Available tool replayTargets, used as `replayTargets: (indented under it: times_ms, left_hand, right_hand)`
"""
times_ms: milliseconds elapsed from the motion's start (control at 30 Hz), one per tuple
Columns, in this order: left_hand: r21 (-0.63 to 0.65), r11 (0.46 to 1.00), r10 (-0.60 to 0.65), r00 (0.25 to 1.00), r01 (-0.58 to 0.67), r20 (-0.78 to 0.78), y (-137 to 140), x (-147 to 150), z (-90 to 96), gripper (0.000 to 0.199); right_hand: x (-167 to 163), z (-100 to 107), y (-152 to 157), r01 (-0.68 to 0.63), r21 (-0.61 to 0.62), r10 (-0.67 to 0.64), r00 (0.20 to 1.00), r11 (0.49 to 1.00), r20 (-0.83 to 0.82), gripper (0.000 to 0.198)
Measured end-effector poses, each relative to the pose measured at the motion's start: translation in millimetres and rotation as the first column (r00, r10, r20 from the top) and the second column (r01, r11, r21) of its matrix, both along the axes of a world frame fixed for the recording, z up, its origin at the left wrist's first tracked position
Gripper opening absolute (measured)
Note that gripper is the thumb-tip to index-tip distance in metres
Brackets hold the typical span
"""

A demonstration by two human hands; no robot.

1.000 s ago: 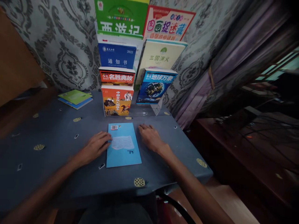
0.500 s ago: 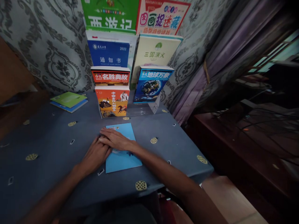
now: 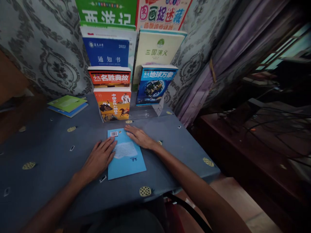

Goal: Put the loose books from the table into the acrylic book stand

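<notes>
A light-blue book (image 3: 126,165) lies on the table in front of me, with a barcode and a block of small print on its visible cover. My left hand (image 3: 99,158) rests along the book's left edge, its fingers stretched out and the tips on the cover. At the upper right edge, my right hand (image 3: 139,136) lies flat with fingers extended, partly on the book. Neither hand is wrapped around anything.
Behind the blue book, a clear stand (image 3: 145,113) holds several upright books, among them an orange one (image 3: 114,105) and one with a globe (image 3: 154,85). A green book (image 3: 69,103) overlaps a blue one at the left. The patterned tablecloth (image 3: 179,149) covers the table.
My right hand has slid off my left hand to the right, over to the book's far right edge. The barcode and printed block are now uncovered. The view has shifted slightly.
</notes>
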State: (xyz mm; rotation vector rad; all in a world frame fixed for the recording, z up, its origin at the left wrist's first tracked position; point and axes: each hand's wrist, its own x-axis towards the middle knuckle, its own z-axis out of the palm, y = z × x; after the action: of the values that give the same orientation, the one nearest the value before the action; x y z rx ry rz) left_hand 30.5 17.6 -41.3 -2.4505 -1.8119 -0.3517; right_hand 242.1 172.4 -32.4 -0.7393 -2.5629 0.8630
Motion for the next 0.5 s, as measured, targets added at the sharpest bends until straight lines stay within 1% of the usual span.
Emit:
replayTargets:
  times_ms: [67,133,267,333,400,500]
  left_hand:
    - [-0.018,1.000,-0.012,1.000,0.011,-0.011,3.3,-0.8,2.2,0.050]
    - [-0.042,0.999,-0.033,0.999,0.032,-0.026,12.7,0.3,5.3,0.053]
    - [-0.103,0.990,-0.097,0.994,0.093,-0.043,47.8,12.2,11.2,0.057]
    - [-0.121,0.987,-0.108,0.993,0.102,-0.043,65.5,20.9,13.2,0.057]
    - [-0.105,0.988,-0.119,0.991,0.113,-0.055,77.3,28.2,14.5,0.056]
    - [-0.066,0.986,-0.156,0.985,0.151,-0.070,81.0,33.5,14.9,0.053]
  right_hand:
    - [9.8,1.3,7.6,0.004,-0.085,-0.009,0.998,0.996,-0.063,0.057]
    - [14.7,2.7,12.7,0.004,-0.176,-0.029,0.990,0.984,-0.137,0.059]
    - [15.6,4.0,16.5,-0.023,-0.309,-0.061,0.964,0.951,-0.259,0.062]
    - [15.2,4.3,16.5,-0.043,-0.351,-0.064,0.956,0.935,-0.287,0.062]
    - [15.2,4.4,16.3,-0.047,-0.373,-0.065,0.958,0.927,-0.281,0.061]
    - [15.1,3.7,17.0,-0.037,-0.373,-0.067,0.963,0.927,-0.261,0.060]
